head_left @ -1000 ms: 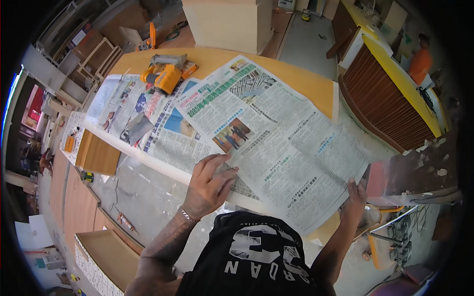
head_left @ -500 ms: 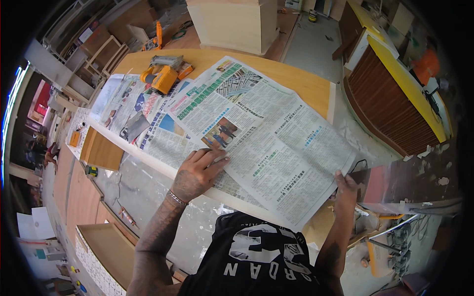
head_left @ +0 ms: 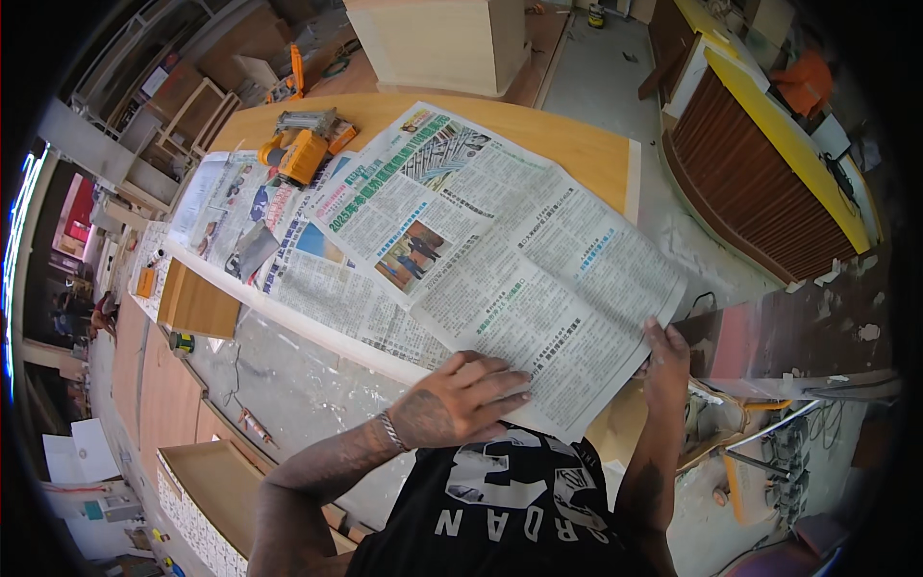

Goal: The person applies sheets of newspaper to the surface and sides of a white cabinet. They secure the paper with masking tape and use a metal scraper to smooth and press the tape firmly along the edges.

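Pressing flat on the near edge of an open newspaper sheet point(head_left: 500, 260), the left hand point(head_left: 461, 399) lies palm down with its fingers point(head_left: 500, 377) spread apart and pointing right, so the printed page runs away from the fingertips across a long wooden tabletop point(head_left: 577, 144). At the sheet's right corner, the right hand point(head_left: 666, 361) grips the paper's edge, its fingers together and closed on the margin, with the page stretching left from them. A small colour photograph sits mid-page, beyond the left fingers, under a green headline band. More newspaper pages point(head_left: 250, 212) with blue and red picture blocks lie overlapped further left of the left fingers. Past those pages, at the far side of the top, rests a yellow power tool point(head_left: 300, 149). Well beyond the right fingers stands a curved counter point(head_left: 769, 163) with a yellow top and brown slatted front.
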